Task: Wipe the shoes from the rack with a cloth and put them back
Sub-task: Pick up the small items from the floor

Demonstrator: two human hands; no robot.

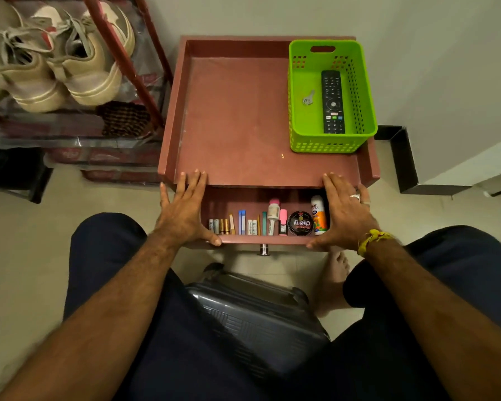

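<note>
Left hand (185, 209), right hand (344, 212) flat on open drawer (261, 241) side edges.

Beige shoes (70, 68) on a red rack (122, 53); lime-green perforated basket (356, 91); reddish-brown cabinet (243, 117).

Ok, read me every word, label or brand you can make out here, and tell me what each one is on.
"Cherry": lid of the round black tin in the open reddish-brown drawer.
White and orange bottle: print too blurred to read.
Black remote control in the green plastic basket: button markings too small.
Small tubes: unreadable.
</note>
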